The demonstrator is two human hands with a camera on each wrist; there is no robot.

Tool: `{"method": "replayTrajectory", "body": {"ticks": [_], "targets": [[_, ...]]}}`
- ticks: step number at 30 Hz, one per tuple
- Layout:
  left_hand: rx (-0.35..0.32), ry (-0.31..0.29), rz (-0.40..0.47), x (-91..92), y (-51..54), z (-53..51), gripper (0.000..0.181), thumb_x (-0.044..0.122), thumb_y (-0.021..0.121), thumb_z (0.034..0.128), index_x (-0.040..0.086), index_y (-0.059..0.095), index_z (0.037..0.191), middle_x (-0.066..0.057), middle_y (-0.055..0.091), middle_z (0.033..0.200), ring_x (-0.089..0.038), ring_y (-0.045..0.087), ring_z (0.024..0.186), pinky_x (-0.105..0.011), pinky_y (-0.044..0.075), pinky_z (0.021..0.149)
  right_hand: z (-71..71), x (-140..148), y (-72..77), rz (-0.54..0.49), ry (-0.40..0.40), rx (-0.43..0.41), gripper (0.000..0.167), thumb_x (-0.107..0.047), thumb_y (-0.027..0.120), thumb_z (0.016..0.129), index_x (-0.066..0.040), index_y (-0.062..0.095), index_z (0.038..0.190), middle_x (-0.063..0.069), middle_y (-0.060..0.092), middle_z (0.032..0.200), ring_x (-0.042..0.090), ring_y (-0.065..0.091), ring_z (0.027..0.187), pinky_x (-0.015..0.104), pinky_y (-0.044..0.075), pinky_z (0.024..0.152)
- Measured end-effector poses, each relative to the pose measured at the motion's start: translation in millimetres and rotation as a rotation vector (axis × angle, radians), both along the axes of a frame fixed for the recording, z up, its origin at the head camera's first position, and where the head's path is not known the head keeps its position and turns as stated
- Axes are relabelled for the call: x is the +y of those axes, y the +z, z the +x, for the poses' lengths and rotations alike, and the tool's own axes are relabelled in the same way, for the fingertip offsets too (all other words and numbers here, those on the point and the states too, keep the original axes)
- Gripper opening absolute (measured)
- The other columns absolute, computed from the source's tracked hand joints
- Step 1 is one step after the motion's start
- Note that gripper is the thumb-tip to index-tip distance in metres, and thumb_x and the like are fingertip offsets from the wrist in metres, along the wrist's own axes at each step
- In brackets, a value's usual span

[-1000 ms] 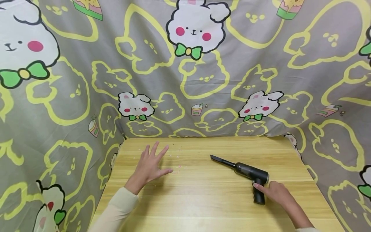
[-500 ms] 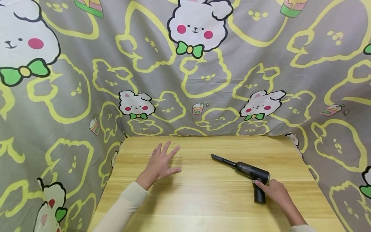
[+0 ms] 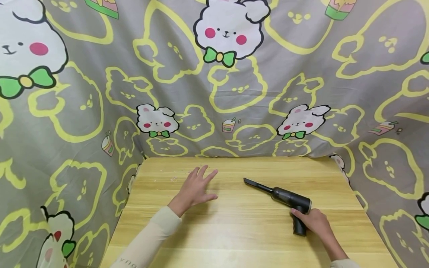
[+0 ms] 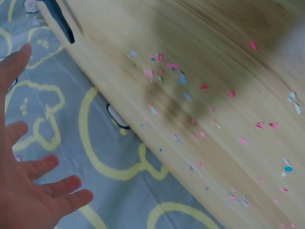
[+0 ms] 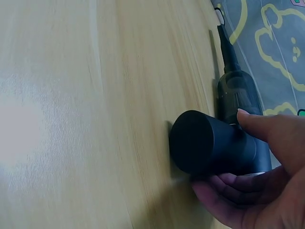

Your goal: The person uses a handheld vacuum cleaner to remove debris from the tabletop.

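Note:
On the right half of the table lies a black handheld vacuum cleaner [image 3: 291, 199], its narrow nozzle pointing to the back left. My right hand [image 3: 316, 222] holds it at the handle, thumb on one side and fingers curled at the other, as the right wrist view [image 5: 281, 162] also shows. My left hand [image 3: 195, 189] is held above the table with its fingers spread, holding nothing. Small pink, red, blue and white paper scraps [image 4: 204, 87] lie scattered on the wood; in the head view my left hand hides some of them.
The pale wooden table [image 3: 228, 238] meets a grey patterned cloth [image 3: 234, 85] at the back and both sides. Some scraps [image 3: 173, 179] lie near the table's back left corner. Light glares off the wood in the right wrist view.
My left hand has moved to the right over the table, fingers still spread, uncovering scraps on its left. My right hand and the vacuum cleaner have stayed nearly in place.

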State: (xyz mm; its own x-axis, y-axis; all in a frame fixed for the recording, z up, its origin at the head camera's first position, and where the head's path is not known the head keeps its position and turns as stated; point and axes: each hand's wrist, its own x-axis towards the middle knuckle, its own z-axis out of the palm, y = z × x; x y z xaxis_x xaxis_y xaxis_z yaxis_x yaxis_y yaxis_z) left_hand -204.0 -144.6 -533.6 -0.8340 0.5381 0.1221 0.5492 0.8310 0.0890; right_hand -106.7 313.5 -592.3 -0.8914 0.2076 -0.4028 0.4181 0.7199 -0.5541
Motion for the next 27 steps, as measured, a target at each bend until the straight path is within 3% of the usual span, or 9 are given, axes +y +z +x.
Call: {"method": "replayTrajectory", "body": {"ticks": [4, 13, 19, 27], "targets": [[0.017, -0.018, -0.029, 9.4, -1.2, -1.0, 0.096, 0.073, 0.071, 0.0829, 0.030, 0.037, 0.161, -0.021, 0.042, 0.160, -0.051, 0.048, 0.140, -0.061, 0.044, 0.117, -1.5, -0.2, -2.3, -0.014, -0.019, -0.001, 0.070, -0.060, 0.069, 0.091, 0.010, 0.065, 0.085, 0.013, 0.067, 0.070, 0.019, 0.064, 0.058, 0.029, 0.051, 0.051], [0.052, -0.058, -0.049, 29.3, -2.1, -1.7, 0.092, 0.070, 0.073, 0.0834, 0.029, 0.041, 0.159, -0.019, 0.050, 0.154, -0.044, 0.054, 0.136, -0.055, 0.045, 0.119, -3.3, 5.3, -5.0, -0.089, -0.083, -0.030, 0.069, -0.060, 0.074, 0.087, 0.008, 0.064, 0.085, 0.013, 0.067, 0.073, 0.019, 0.064, 0.060, 0.030, 0.053, 0.053], [0.069, -0.071, -0.085, 40.6, -4.5, -1.0, 0.091, 0.072, 0.072, 0.0832, 0.029, 0.043, 0.158, -0.016, 0.053, 0.153, -0.040, 0.056, 0.135, -0.050, 0.046, 0.119, -0.4, 7.6, -9.7, -0.111, -0.102, -0.036, 0.064, -0.063, 0.072, 0.088, -0.001, 0.063, 0.076, 0.010, 0.067, 0.075, 0.019, 0.062, 0.064, 0.029, 0.051, 0.056], [0.079, -0.094, -0.143, 56.0, -6.4, 2.6, 0.091, 0.075, 0.068, 0.0840, 0.030, 0.043, 0.158, -0.014, 0.054, 0.153, -0.036, 0.058, 0.134, -0.048, 0.048, 0.118, 3.1, 11.7, -17.5, -0.110, -0.113, -0.006, 0.059, -0.063, 0.072, 0.088, -0.015, 0.050, 0.063, 0.000, 0.056, 0.063, 0.016, 0.054, 0.061, 0.027, 0.043, 0.055]]}}
